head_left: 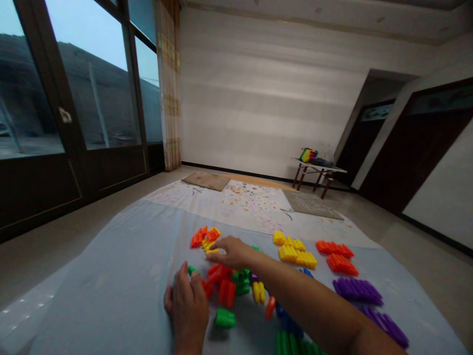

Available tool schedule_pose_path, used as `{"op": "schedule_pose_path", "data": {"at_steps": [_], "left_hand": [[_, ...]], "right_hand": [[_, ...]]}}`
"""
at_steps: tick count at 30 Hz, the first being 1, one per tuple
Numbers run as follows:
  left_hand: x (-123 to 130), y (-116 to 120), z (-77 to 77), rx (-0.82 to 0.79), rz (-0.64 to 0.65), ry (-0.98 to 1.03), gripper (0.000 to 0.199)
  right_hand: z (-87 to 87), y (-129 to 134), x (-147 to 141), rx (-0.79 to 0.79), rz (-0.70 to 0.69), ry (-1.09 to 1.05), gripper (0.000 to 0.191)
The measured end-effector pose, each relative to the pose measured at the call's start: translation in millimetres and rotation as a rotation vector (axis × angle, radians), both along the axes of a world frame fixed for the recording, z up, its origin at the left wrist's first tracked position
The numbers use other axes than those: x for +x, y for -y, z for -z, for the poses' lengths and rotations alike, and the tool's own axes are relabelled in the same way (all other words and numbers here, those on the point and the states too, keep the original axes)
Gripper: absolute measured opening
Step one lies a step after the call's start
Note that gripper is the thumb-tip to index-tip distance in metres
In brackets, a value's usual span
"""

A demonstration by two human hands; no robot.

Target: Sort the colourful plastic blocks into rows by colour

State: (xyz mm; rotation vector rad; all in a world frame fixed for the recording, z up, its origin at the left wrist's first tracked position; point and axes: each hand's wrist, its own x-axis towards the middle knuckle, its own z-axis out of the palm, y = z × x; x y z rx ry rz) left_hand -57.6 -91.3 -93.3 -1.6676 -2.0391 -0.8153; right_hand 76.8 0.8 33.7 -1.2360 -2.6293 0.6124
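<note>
My right hand [231,252] reaches across the cloth, its thumb and fingers at a yellow piece [212,251] beside a small group of orange and yellow pieces [199,237]. Lower left, my left hand [188,301] rests on the cloth with its fingers at the edge of a mixed pile. That pile has red pieces [227,293], green pieces [242,282] and a yellow pair [259,292]. A separate green piece [225,318] lies just right of my left hand. Whether my left fingertips hold anything is hidden.
Right of the pile are rows of yellow pieces [297,257], red pieces [342,265], purple pieces [357,291] and green pieces [295,344]. My right forearm passes over blue pieces [290,323]. Farther off are a brown mat [206,180], a grey mat [312,204] and a small table [320,167].
</note>
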Motion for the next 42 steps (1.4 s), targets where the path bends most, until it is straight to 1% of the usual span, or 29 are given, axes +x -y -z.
{"op": "schedule_pose_path", "data": {"at_steps": [3,5,7,9,11,13,16,20,23,24,25,26,27,29,31,32,34,36,40,42], "left_hand": [[2.6,0.2,-3.8,0.02,0.0,0.064,0.037],[5.4,1.3,-8.6,0.034,0.004,0.111,0.038],[7.5,1.9,-12.7,0.047,-0.001,0.184,0.039],[8.4,1.4,-14.8,0.049,0.002,0.26,0.039],[8.0,0.6,-15.0,0.049,0.006,0.309,0.039],[6.9,0.0,-14.7,0.062,0.01,0.316,0.039],[4.3,0.3,-15.8,0.103,0.031,0.312,0.041],[2.3,0.1,-21.4,0.129,0.074,0.396,0.045],[4.7,-1.9,-28.4,0.128,0.058,0.529,0.047],[6.1,-2.5,-31.6,0.122,0.043,0.577,0.048],[7.6,-2.9,-35.2,0.113,0.027,0.624,0.048],[9.1,-3.0,-39.1,0.098,0.01,0.672,0.049],[10.4,-2.7,-43.1,0.076,0.0,0.716,0.05],[12.1,-1.6,-50.9,0.029,-0.011,0.785,0.051],[12.9,-0.2,-56.8,-0.003,-0.019,0.81,0.052],[13.1,0.3,-58.7,-0.015,-0.017,0.815,0.052],[13.5,0.7,-60.5,-0.021,-0.012,0.818,0.051],[13.9,0.4,-60.5,-0.014,-0.013,0.813,0.05],[13.6,-1.2,-58.8,0.002,-0.015,0.794,0.05],[12.6,-1.8,-57.9,-0.008,-0.004,0.8,0.052]], "right_hand": [[-3.1,-29.0,-25.9,0.078,0.188,-0.029,0.046],[-0.1,-45.8,-44.0,0.074,0.247,-0.007,0.05],[6.2,-57.1,-59.3,0.045,0.26,0.022,0.056],[14.0,-63.1,-69.7,0.011,0.243,0.067,0.063],[20.5,-64.8,-74.0,-0.015,0.203,0.123,0.069],[24.3,-61.5,-71.9,-0.02,0.134,0.17,0.075],[25.6,-44.9,-59.5,-0.005,0.009,0.193,0.077],[24.0,-8.5,-35.3,-0.01,-0.142,0.181,0.067],[15.1,10.7,-11.8,-0.095,-0.285,0.116,0.059],[9.2,13.3,-1.4,-0.106,-0.301,0.066,0.056],[2.0,14.0,10.7,-0.094,-0.28,0.012,0.052],[-6.4,13.2,24.6,-0.059,-0.221,-0.04,0.048],[-15.3,11.3,39.7,-0.009,-0.122,-0.068,0.044],[-32.0,6.6,72.2,0.04,0.094,-0.019,0.04],[-43.5,4.5,102.6,0.022,0.218,0.092,0.04],[-46.4,5.4,115.3,0.003,0.248,0.143,0.041],[-46.9,11.7,133.3,-0.033,0.248,0.231,0.044],[-42.4,22.8,140.4,-0.039,0.199,0.317,0.044],[-33.4,49.6,131.1,0.032,0.072,0.491,0.041],[-33.5,60.3,123.6,0.077,0.059,0.559,0.038]]}}
